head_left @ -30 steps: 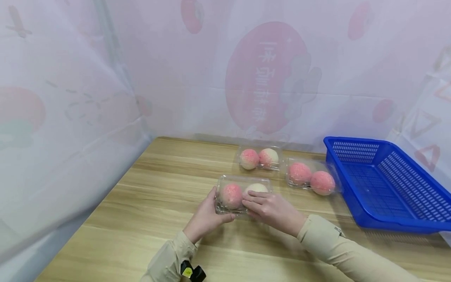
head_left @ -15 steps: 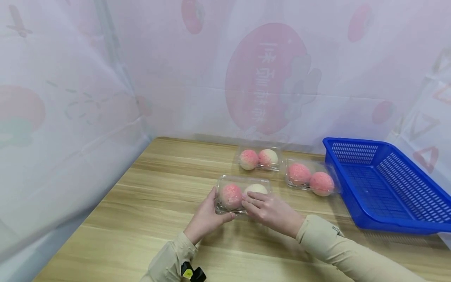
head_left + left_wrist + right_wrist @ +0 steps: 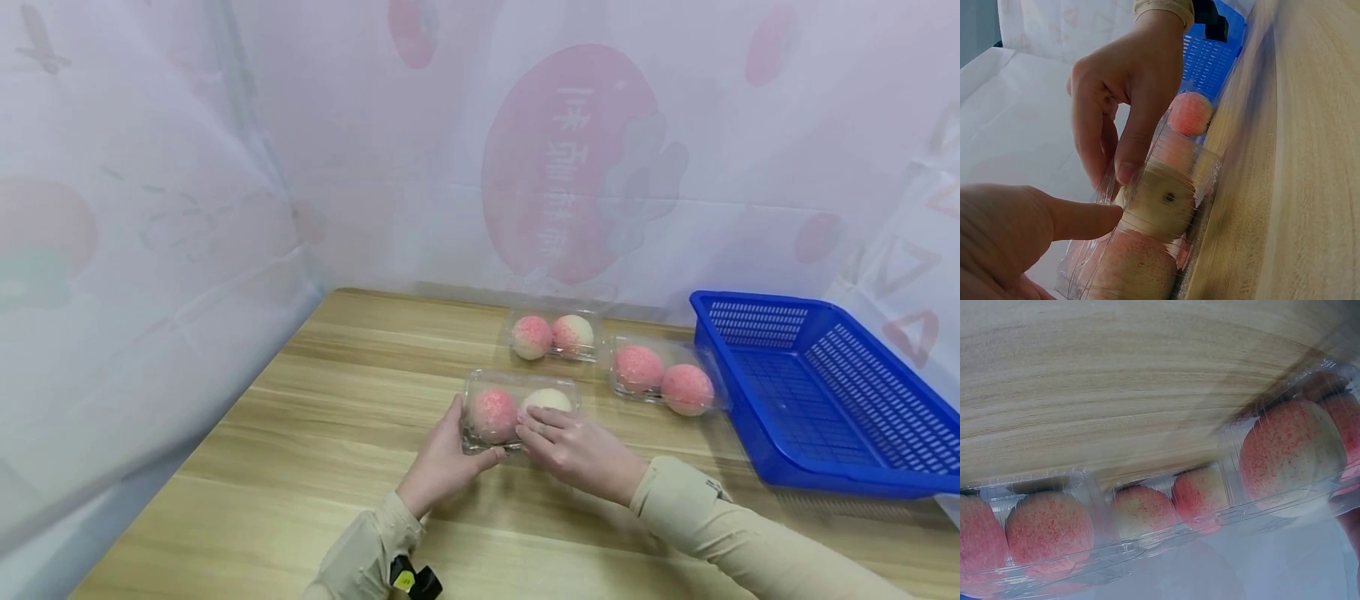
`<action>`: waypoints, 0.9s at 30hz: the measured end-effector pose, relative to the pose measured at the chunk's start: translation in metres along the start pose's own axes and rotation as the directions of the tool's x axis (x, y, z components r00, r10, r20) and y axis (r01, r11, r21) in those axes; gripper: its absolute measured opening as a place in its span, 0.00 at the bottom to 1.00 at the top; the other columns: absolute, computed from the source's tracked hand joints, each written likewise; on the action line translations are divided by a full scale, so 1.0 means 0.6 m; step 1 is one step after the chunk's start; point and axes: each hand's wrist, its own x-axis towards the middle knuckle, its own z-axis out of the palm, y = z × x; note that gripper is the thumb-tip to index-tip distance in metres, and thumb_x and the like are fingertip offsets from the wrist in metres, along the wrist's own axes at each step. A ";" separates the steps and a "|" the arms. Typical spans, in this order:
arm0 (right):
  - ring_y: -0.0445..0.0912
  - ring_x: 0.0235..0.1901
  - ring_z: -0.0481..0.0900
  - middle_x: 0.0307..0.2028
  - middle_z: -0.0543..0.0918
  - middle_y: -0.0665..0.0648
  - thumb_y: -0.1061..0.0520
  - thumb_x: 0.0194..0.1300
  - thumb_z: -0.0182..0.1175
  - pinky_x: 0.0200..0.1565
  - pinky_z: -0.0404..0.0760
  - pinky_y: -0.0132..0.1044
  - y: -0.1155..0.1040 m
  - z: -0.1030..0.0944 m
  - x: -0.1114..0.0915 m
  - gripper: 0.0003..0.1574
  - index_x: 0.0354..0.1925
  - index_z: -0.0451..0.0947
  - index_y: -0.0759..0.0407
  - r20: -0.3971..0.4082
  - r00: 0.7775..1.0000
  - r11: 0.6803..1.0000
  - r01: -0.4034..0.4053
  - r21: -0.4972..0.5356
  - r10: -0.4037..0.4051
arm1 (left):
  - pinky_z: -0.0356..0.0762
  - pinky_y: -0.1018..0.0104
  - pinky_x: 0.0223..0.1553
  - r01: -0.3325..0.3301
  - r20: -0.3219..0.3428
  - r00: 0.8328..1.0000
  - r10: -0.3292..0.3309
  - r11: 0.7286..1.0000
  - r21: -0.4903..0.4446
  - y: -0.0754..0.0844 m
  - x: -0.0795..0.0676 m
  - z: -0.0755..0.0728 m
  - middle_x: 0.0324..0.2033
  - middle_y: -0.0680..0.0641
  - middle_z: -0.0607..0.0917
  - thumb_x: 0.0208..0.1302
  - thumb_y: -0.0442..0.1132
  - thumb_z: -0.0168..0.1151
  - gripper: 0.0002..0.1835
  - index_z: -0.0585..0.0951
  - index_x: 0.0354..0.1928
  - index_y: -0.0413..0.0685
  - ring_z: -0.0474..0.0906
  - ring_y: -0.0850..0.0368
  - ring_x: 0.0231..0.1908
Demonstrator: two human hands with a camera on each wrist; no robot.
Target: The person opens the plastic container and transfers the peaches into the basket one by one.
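Observation:
A clear plastic clamshell box (image 3: 517, 382) with two peaches stands in front of me on the wooden table, a pink-speckled peach (image 3: 495, 415) on the left and a pale cream peach (image 3: 549, 400) on the right. My left hand (image 3: 438, 462) grips the box's left end, thumb along the near side. At the near right, my right hand (image 3: 573, 450) pinches the edge, its fingers lying over the lid in front of the pale peach. In the left wrist view, the right thumb (image 3: 1127, 172) presses the rim close to the left thumb (image 3: 1094, 220).
Behind the box sits another clamshell (image 3: 517, 354) of two peaches against the curtain. A third clamshell (image 3: 626, 392) with pink peaches stands to the right, touching or nearly touching the blue plastic basket (image 3: 757, 454). A printed white curtain (image 3: 420, 208) closes the back and sides.

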 end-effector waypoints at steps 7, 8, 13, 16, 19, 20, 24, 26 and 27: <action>0.54 0.47 0.84 0.48 0.85 0.63 0.58 0.81 0.32 0.50 0.81 0.42 0.001 -0.001 0.002 0.30 0.50 0.81 0.67 0.005 1.000 1.000 0.007 -0.004 -0.007 | 0.57 0.40 0.66 0.012 -0.006 1.000 -0.012 1.000 -0.011 0.005 -0.002 0.000 0.66 0.24 0.62 0.52 0.39 0.76 0.56 0.49 0.72 0.25 0.61 0.32 0.65; 0.54 0.47 0.84 0.48 0.85 0.63 0.59 0.81 0.30 0.50 0.82 0.42 0.002 -0.001 0.002 0.30 0.50 0.81 0.68 0.004 1.000 1.000 0.002 0.003 -0.002 | 0.58 0.40 0.66 0.008 -0.007 1.000 -0.008 1.000 -0.015 0.005 -0.001 0.001 0.66 0.24 0.63 0.52 0.39 0.76 0.56 0.49 0.72 0.25 0.62 0.32 0.65; 0.54 0.47 0.84 0.48 0.85 0.63 0.60 0.80 0.33 0.48 0.83 0.42 -0.001 0.000 0.000 0.28 0.49 0.82 0.67 -0.018 0.999 0.998 -0.029 0.060 0.030 | 0.58 0.40 0.65 -0.013 -0.012 1.000 0.013 1.000 -0.018 0.004 -0.003 0.003 0.65 0.24 0.63 0.52 0.38 0.76 0.56 0.49 0.72 0.24 0.62 0.32 0.65; 0.54 0.47 0.84 0.48 0.85 0.63 0.62 0.73 0.46 0.47 0.83 0.42 -0.002 0.002 0.000 0.17 0.49 0.81 0.66 -0.031 0.998 0.992 -0.053 0.111 0.057 | 0.59 0.39 0.65 -0.015 -0.016 1.000 0.014 0.999 -0.034 0.005 -0.005 0.003 0.65 0.25 0.65 0.51 0.37 0.76 0.54 0.51 0.72 0.25 0.63 0.32 0.64; 0.54 0.47 0.84 0.48 0.85 0.62 0.64 0.64 0.57 0.46 0.83 0.43 -0.003 0.004 0.000 0.15 0.49 0.80 0.66 -0.030 0.996 0.984 -0.082 0.158 0.088 | 0.62 0.40 0.64 0.004 -0.021 1.000 -0.005 0.999 -0.049 0.006 -0.005 0.005 0.63 0.28 0.69 0.50 0.37 0.76 0.52 0.54 0.71 0.27 0.66 0.34 0.63; 0.54 0.47 0.84 0.48 0.85 0.62 0.64 0.63 0.58 0.46 0.83 0.43 -0.004 0.004 0.000 0.15 0.49 0.80 0.66 -0.026 0.995 0.981 -0.092 0.169 0.098 | 0.62 0.40 0.64 0.010 -0.021 1.000 -0.011 0.999 -0.054 0.006 -0.005 0.005 0.63 0.29 0.70 0.50 0.36 0.76 0.52 0.55 0.71 0.28 0.67 0.35 0.63; 0.54 0.46 0.84 0.47 0.85 0.63 0.64 0.61 0.62 0.44 0.84 0.42 -0.004 0.005 0.001 0.16 0.48 0.79 0.66 -0.019 0.991 0.971 -0.127 0.202 0.133 | 0.63 0.39 0.63 0.030 -0.019 0.999 -0.032 0.998 -0.062 0.006 -0.003 0.006 0.62 0.30 0.71 0.49 0.37 0.77 0.51 0.56 0.71 0.29 0.68 0.35 0.62; 0.54 0.45 0.85 0.47 0.85 0.64 0.66 0.58 0.63 0.43 0.84 0.42 -0.003 0.006 0.002 0.17 0.48 0.79 0.67 -0.021 0.990 0.969 -0.131 0.209 0.139 | 0.63 0.38 0.63 0.034 -0.017 0.999 -0.035 0.997 -0.064 0.006 -0.002 0.005 0.63 0.30 0.71 0.49 0.37 0.77 0.51 0.57 0.71 0.31 0.68 0.35 0.62; 0.54 0.45 0.85 0.47 0.85 0.64 0.66 0.57 0.63 0.43 0.84 0.42 -0.002 0.006 0.002 0.18 0.48 0.79 0.67 -0.024 0.990 0.968 -0.134 0.212 0.142 | 0.63 0.38 0.63 0.034 -0.018 0.999 -0.035 0.997 -0.065 0.006 -0.001 0.005 0.62 0.30 0.71 0.49 0.37 0.77 0.51 0.58 0.71 0.32 0.68 0.35 0.62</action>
